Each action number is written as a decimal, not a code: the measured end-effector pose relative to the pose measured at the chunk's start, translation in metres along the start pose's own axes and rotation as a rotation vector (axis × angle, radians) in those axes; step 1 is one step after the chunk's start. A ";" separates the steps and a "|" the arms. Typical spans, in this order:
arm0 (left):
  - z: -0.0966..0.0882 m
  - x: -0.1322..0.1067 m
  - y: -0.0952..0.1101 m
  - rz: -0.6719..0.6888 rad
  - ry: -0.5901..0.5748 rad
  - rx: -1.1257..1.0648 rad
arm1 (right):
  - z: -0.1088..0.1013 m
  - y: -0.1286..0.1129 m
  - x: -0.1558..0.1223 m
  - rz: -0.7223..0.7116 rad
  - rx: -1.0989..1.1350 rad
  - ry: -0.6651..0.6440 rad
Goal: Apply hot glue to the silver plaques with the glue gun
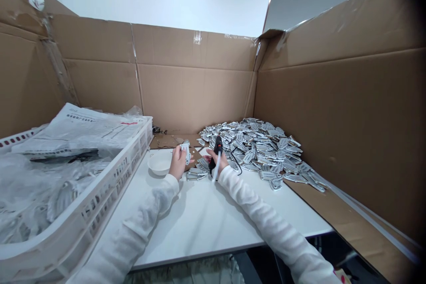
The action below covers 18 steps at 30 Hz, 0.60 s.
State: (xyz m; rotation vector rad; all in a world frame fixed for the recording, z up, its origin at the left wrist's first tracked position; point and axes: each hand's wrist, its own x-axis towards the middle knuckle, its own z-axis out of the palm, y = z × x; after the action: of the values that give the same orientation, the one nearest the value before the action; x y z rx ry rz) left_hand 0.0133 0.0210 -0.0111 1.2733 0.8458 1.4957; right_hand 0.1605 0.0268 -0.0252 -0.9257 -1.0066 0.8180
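My left hand (177,163) is closed round a small white and silver flat piece (185,149), held upright above the white table (206,222). My right hand (217,162) grips a black glue gun (217,147) with a white glue stick (216,172) poking out at the back; its nozzle points away from me. The two hands are close together, just in front of a big heap of the same silver pieces (262,146). A few loose pieces (196,174) lie on the table under my hands.
A small white bowl (159,164) stands left of my left hand. A white plastic crate (100,195) with newspaper and plastic bags fills the left side. Cardboard walls (333,111) enclose the table on three sides. A black cord (238,167) runs by my right wrist.
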 end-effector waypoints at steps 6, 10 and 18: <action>0.001 -0.003 0.004 -0.146 -0.073 -0.150 | 0.000 -0.001 -0.005 0.265 0.126 -0.267; 0.001 -0.004 0.009 -0.156 -0.028 -0.256 | 0.009 -0.002 -0.012 0.217 0.108 -0.376; 0.000 -0.003 0.013 -0.206 -0.018 -0.313 | 0.008 0.003 -0.008 0.246 0.126 -0.381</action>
State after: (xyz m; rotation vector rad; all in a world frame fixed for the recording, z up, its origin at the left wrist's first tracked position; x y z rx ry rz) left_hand 0.0103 0.0139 -0.0004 0.9385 0.6768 1.3854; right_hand 0.1497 0.0228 -0.0286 -0.8098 -1.1653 1.2848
